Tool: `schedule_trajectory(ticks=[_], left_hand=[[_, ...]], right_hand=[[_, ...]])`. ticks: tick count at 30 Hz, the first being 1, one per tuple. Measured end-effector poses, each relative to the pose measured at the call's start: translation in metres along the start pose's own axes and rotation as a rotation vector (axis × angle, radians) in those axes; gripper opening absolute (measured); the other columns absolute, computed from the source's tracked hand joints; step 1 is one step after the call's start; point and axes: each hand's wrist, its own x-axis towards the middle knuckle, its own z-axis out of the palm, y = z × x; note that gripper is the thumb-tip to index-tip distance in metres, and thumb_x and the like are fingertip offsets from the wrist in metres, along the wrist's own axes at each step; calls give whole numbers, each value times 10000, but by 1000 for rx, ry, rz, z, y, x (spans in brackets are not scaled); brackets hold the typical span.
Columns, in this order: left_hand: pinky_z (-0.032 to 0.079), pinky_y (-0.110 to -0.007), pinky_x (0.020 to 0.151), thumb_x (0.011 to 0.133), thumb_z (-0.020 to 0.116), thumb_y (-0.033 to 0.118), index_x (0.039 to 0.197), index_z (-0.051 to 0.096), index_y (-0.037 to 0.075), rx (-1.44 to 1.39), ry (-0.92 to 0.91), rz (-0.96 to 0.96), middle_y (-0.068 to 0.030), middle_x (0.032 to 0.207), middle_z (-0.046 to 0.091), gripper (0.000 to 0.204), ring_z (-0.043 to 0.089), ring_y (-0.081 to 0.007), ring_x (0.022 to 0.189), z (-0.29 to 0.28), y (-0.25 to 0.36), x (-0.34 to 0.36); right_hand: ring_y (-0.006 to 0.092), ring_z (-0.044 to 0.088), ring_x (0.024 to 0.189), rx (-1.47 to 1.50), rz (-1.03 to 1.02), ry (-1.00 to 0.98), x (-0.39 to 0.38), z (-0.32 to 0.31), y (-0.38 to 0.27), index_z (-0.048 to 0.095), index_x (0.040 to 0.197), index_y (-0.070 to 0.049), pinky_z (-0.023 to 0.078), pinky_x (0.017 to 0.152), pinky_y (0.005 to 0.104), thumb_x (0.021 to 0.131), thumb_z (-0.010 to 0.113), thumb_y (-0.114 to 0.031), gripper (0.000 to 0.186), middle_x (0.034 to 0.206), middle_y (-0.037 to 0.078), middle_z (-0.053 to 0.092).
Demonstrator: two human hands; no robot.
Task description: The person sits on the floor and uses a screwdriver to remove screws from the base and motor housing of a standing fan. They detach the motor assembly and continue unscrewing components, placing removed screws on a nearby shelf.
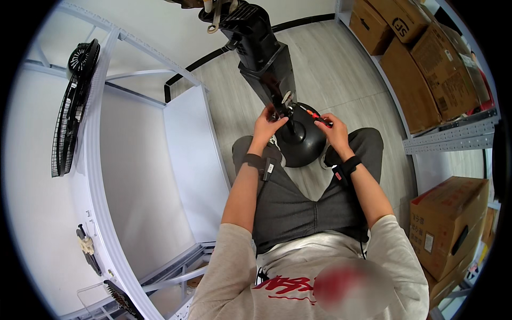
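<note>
A black pedestal fan stand is before me, its long glossy housing (266, 72) rising above a round base (302, 152) on the floor between my feet. My left hand (268, 128) is closed around the lower end of the housing, thumb toward the pole; the exact grip is partly hidden. In my right hand (335, 132) is a screwdriver (319, 117) with a red and black handle. Its shaft points up and left toward the bottom of the housing. Small pale parts or wires (287, 99) show there, too small to make out.
A white shelf unit (106, 213) on the left bears a fan grille with motor (74, 106), pliers (88, 248) and a dark brush-like item (120, 298). Cardboard boxes (413, 85) fill the right rack (453, 136); another large box (448, 224) stands below it.
</note>
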Motion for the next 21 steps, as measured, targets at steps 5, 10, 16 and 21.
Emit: schedule_trajectory(ticks=[5,10,16,21], left_hand=[[497,-262,885,778,794,57,1344,484,-19,-12,22,-15,-62,1187,597,650,594,-129,1045,1,1,-1],[359,-335,1080,764,794,63,1311,522,-12,-27,69,-92,-101,1288,587,615,522,-211,1231,9,7,-4],[364,-334,1068,749,779,29,1295,532,-10,-77,58,-42,-97,1272,594,600,523,-211,1227,7,4,-2],[367,-331,1059,748,776,28,1294,532,-4,-87,53,-73,-95,1278,589,599,516,-212,1235,7,7,-4]], right_hand=[[260,658,834,-11,-23,-48,11,4,3,661,1025,-47,514,759,357,802,779,-248,323,898,129,684],[178,624,787,121,-29,-46,26,18,30,656,1010,-48,498,731,310,784,789,-178,292,859,68,673],[140,597,781,229,-27,-78,28,18,35,667,1010,-40,486,734,287,793,785,-170,279,855,41,665],[205,631,815,123,-95,-10,24,13,25,696,1019,-30,495,742,321,837,750,-223,271,901,104,678]])
